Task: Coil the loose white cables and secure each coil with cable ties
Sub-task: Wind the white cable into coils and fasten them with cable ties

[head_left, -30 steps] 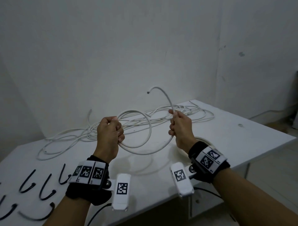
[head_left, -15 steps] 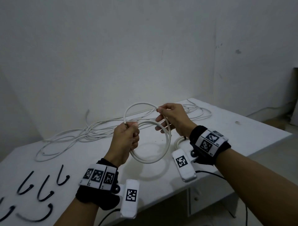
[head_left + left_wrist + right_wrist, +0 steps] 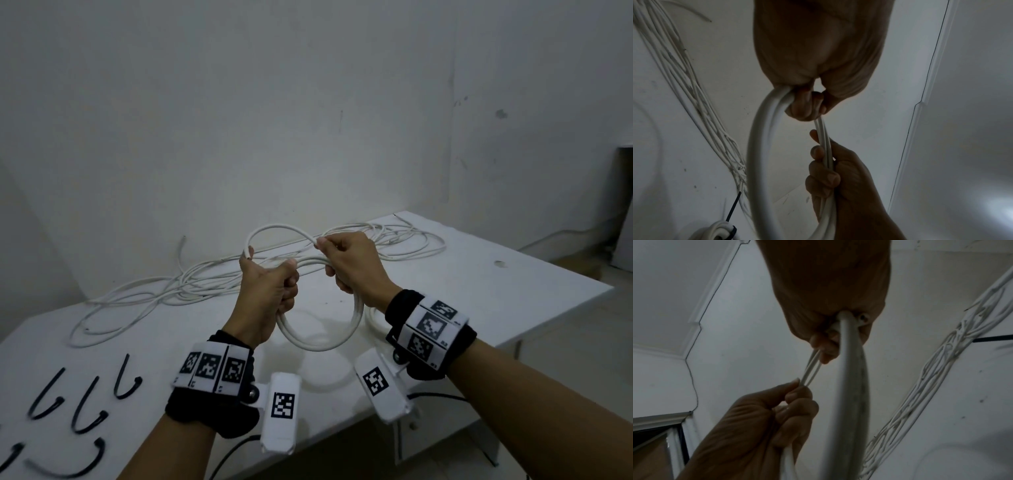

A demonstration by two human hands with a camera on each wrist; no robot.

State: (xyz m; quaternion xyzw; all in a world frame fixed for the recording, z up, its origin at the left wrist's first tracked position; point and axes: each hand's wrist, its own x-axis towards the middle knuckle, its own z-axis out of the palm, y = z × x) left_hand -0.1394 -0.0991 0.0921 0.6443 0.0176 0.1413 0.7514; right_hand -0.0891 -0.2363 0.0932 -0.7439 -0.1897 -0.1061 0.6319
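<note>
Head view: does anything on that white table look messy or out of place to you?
Yes: the loose white cables sprawl in a tangle along the table's far edge, not yet coiled. The left hand and right hand hold a neat coil, and the black cable ties lie untouched. Nothing looks damaged or spilled.
</note>
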